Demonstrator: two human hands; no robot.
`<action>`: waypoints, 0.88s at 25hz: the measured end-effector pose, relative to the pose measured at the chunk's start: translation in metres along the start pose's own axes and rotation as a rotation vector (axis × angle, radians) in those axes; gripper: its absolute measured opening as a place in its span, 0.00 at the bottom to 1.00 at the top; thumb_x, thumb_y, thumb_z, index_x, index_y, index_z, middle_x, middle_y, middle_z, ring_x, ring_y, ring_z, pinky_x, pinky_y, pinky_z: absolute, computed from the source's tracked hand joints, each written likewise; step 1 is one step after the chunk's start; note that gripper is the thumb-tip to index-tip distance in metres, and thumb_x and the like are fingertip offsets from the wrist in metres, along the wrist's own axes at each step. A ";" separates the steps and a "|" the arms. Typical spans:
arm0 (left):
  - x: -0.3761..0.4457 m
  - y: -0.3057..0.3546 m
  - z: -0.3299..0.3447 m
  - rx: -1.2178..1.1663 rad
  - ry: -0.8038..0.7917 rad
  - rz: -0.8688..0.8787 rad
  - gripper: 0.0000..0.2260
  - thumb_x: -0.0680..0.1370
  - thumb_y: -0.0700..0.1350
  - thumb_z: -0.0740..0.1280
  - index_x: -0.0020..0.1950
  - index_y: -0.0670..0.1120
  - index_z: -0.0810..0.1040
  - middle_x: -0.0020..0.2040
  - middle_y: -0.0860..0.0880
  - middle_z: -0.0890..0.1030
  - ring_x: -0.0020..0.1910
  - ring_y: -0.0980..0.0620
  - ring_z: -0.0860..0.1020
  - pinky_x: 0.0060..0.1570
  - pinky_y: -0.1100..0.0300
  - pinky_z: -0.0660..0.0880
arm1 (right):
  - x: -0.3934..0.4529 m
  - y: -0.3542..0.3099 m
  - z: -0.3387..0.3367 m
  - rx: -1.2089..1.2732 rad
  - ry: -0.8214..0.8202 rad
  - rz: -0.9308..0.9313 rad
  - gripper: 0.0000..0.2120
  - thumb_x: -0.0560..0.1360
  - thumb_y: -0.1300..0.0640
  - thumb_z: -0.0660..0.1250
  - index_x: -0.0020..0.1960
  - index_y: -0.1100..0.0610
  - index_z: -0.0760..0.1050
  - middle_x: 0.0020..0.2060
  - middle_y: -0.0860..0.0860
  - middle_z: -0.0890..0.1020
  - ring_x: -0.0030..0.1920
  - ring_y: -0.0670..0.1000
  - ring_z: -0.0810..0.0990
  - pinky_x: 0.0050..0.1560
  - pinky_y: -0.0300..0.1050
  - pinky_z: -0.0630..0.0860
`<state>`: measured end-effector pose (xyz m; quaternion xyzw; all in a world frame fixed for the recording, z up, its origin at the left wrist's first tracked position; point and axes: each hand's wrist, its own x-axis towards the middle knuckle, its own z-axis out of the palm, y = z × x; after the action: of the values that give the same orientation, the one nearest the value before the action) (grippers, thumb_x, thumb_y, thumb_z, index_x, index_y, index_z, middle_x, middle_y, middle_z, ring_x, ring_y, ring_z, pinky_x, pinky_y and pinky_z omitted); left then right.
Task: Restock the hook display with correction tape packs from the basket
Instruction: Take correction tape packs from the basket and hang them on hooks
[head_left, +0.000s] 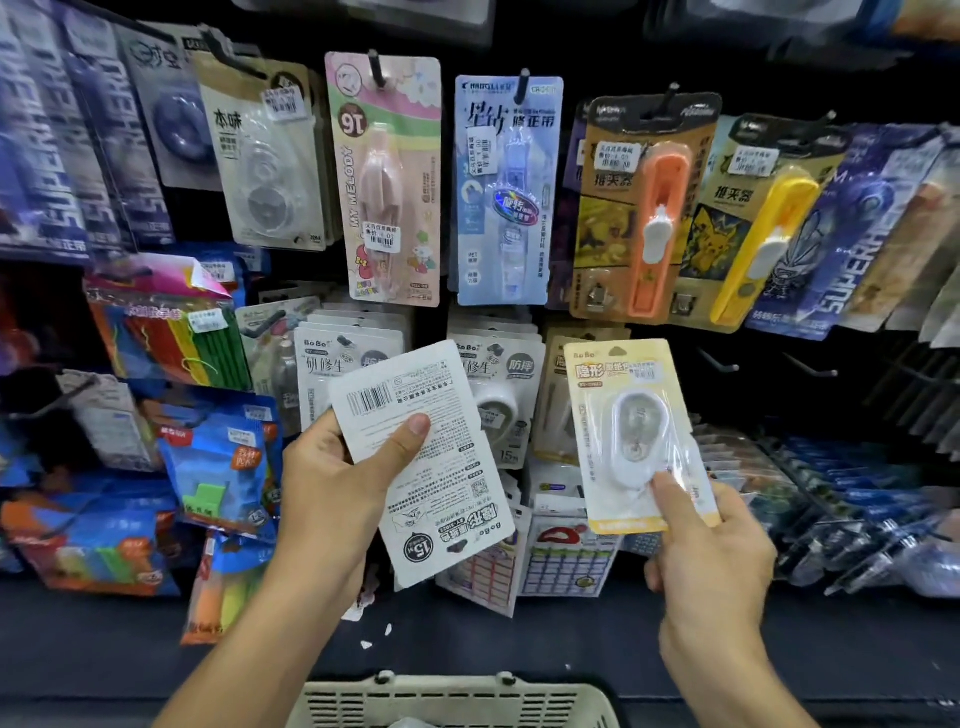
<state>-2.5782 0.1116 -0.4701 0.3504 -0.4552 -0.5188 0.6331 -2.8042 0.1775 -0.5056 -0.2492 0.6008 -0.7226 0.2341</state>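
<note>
While I stand before the hook display (524, 83), my left hand (332, 483) holds a white pack (421, 462) back side out and upside down, thumb pressed across its printed face and fingers curled behind it. My right hand (711, 551) pinches the lower edge of a yellow correction tape pack (631, 434), front side out and upright, its hang hole at the top. To hang it well, I judge I should lift the yellow pack to a hook in the lower row, keep the card level, and line the hole up with the hook's tip before sliding it back. The white pack would need turning over first. The basket (452, 699) sits below, cut off by the frame's bottom edge, its contents mostly out of sight. The lower hooks are largely hidden behind both packs, and the side shelves are blurred.
</note>
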 end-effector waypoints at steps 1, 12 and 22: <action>-0.001 0.000 0.001 0.009 0.003 0.018 0.10 0.64 0.47 0.77 0.44 0.55 0.87 0.48 0.50 0.88 0.47 0.50 0.87 0.39 0.59 0.83 | 0.000 0.001 -0.001 0.000 0.002 -0.007 0.03 0.78 0.56 0.71 0.48 0.55 0.80 0.23 0.42 0.76 0.20 0.41 0.68 0.24 0.41 0.67; -0.007 0.003 0.010 0.094 -0.064 0.128 0.10 0.65 0.42 0.77 0.42 0.56 0.88 0.43 0.53 0.88 0.43 0.54 0.87 0.36 0.63 0.82 | -0.007 -0.003 0.004 0.101 -0.110 0.188 0.10 0.78 0.59 0.71 0.58 0.54 0.76 0.29 0.49 0.81 0.23 0.48 0.74 0.21 0.43 0.70; -0.015 -0.012 0.009 0.849 -0.714 0.698 0.22 0.70 0.31 0.74 0.56 0.56 0.87 0.78 0.49 0.66 0.79 0.46 0.60 0.75 0.52 0.63 | -0.014 -0.013 0.019 0.170 -0.824 0.401 0.24 0.67 0.56 0.78 0.62 0.53 0.81 0.56 0.60 0.85 0.49 0.58 0.84 0.45 0.50 0.81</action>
<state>-2.5910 0.1235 -0.4813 0.2076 -0.8896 -0.1425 0.3810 -2.7820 0.1744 -0.4909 -0.3744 0.4327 -0.5507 0.6077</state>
